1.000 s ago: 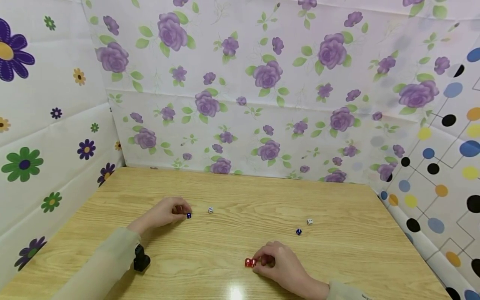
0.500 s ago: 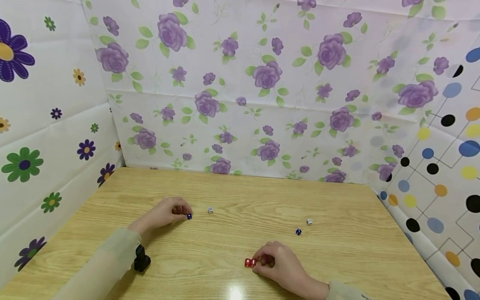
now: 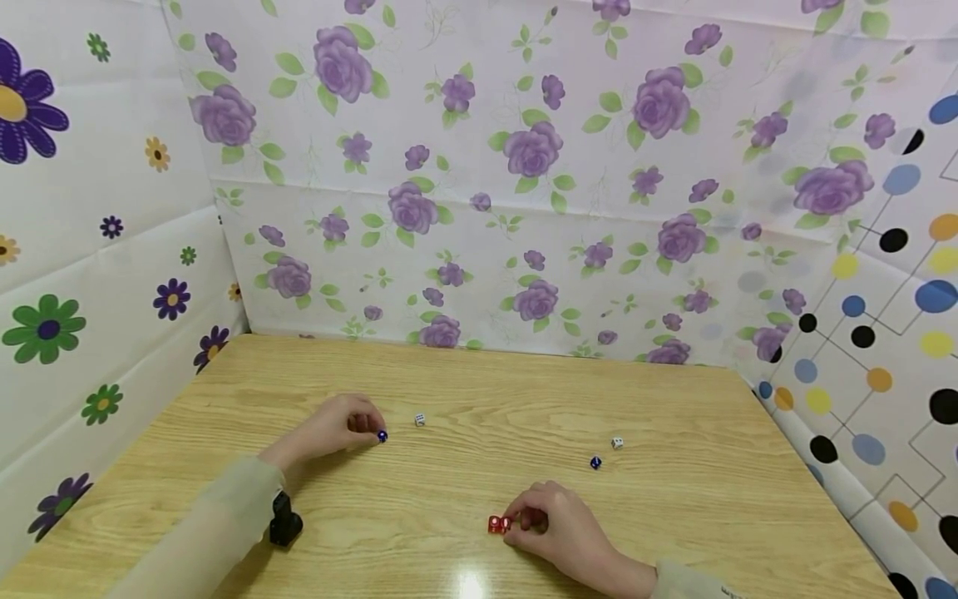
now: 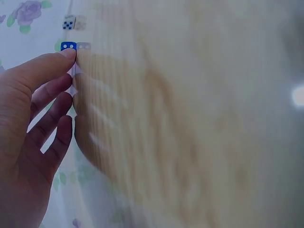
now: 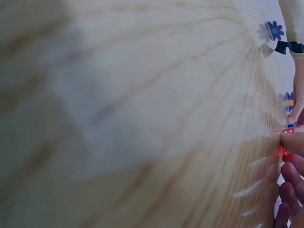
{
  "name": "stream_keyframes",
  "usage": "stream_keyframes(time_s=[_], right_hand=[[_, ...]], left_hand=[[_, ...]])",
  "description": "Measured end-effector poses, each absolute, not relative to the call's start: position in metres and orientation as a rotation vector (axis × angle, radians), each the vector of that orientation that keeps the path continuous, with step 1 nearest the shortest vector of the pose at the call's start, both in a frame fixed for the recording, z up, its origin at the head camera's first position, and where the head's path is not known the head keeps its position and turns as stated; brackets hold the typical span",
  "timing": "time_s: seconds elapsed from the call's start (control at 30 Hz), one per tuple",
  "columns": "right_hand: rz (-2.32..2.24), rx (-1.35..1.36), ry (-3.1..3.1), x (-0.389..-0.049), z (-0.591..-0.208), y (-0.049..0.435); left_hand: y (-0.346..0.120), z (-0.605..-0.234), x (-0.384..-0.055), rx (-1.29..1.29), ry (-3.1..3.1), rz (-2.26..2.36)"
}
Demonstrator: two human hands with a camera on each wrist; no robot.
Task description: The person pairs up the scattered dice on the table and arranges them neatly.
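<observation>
On the left of the wooden table, my left hand [image 3: 333, 426] pinches a small blue die [image 3: 382, 436] between thumb and finger. In the left wrist view the blue die [image 4: 68, 46] shows white pips above the thumb, low against the tabletop. A white die [image 3: 420, 420] lies a short way to the right of it. Nearer the front, my right hand [image 3: 557, 531] pinches a red die [image 3: 506, 524]. Touching that die on its left is another red die [image 3: 494, 525]. In the right wrist view the fingers partly cover the red dice [image 5: 287, 131].
Farther right on the wooden table [image 3: 696, 516] lie a second blue die [image 3: 595, 462] and a second white die [image 3: 617, 443], close together. A black wrist mount [image 3: 283, 522] sticks out from the left sleeve. Floral cloth [image 3: 479, 249] stands behind the table, with patterned cloths at both sides.
My left hand has slid the blue die slightly to the right and toward the front edge. My right hand and the red dice have stayed in place.
</observation>
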State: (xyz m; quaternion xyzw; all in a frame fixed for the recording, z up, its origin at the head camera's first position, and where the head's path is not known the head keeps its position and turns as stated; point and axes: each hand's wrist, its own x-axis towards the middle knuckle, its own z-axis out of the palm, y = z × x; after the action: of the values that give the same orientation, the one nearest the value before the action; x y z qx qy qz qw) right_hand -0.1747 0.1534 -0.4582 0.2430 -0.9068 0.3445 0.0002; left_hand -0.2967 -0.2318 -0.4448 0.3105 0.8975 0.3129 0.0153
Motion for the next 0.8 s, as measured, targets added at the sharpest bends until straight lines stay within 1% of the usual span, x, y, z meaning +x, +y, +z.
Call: stream_keyframes(time_s=[0.3,0.63,0.8], right_hand=[[1.081,0.755,-2.856,-0.175,-0.459,0.154],[1.07,0.754,-2.861,-0.176,-0.461,0.153],[1.068,0.754,-2.853,-0.176,-0.461,0.153]], left_hand=[[-0.214,-0.446,-0.291,0.97,2.739,0.981],[-0.187,-0.446,-0.284,1.045,2.763,0.95],[-0.173,-0.446,-0.28,1.021,2.731,0.974]])
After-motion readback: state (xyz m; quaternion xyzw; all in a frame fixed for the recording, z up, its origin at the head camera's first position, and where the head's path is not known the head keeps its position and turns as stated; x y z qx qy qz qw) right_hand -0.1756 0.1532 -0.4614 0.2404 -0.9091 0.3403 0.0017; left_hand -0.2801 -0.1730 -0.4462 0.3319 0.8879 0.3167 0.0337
